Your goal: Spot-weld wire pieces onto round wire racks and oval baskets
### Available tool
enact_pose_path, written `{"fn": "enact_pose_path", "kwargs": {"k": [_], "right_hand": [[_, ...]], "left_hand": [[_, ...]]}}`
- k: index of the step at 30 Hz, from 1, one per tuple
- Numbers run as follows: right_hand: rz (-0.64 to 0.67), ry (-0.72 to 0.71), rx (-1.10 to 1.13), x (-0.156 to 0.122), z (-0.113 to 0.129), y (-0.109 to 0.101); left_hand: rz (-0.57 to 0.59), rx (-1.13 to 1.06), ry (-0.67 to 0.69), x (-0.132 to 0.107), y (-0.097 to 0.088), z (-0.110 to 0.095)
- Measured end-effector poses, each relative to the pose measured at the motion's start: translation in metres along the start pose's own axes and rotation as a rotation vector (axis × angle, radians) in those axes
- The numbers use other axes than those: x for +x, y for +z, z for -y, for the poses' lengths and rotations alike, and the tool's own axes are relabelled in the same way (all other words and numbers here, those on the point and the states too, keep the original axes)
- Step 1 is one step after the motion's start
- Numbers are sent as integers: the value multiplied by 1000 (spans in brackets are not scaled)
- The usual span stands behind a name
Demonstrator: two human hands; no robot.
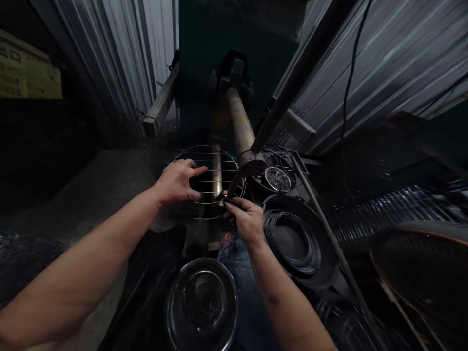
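Observation:
My left hand [176, 183] spreads over a round wire rack [219, 161], its thumb above the parallel wires and its fingers below them. My right hand [246, 219] grips a dark-handled pair of pliers [237, 179] whose tip meets the rack's rim at the lower right. A thick metal pipe [241, 126] runs behind the rack, and its end is partly hidden by the pliers. A small round wire piece [278, 179] lies just beyond my right hand.
A black round tray [292, 243] holding coiled wire sits at my right, and a steel bowl [203, 304] with wire inside sits below my hands. Corrugated metal sheets [365, 83] flank the space, and a dark pole [303, 73] slants across the upper right.

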State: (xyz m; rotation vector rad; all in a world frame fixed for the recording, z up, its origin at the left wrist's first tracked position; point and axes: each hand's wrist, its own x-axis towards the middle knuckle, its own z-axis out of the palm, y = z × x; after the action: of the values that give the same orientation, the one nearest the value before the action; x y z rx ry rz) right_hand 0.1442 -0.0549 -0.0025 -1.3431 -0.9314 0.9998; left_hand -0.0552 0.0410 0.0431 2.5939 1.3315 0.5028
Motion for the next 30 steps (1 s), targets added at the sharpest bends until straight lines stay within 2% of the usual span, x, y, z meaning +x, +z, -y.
{"fn": "enact_pose_path", "kwargs": {"k": [10, 15, 18, 24, 30], "right_hand": [[26, 14, 5, 4, 0, -2], [86, -48, -83, 2, -10, -11], [73, -86, -95, 1, -14, -12], [106, -76, 29, 1, -13, -8], [106, -137, -46, 5, -18, -14]], "left_hand": [[78, -17, -39, 8, -8, -6], [112, -47, -57, 10, -8, -5], [110, -82, -62, 11, -8, -4], [102, -120, -66, 11, -7, -6], [89, -126, -69, 10, -4, -3]]}}
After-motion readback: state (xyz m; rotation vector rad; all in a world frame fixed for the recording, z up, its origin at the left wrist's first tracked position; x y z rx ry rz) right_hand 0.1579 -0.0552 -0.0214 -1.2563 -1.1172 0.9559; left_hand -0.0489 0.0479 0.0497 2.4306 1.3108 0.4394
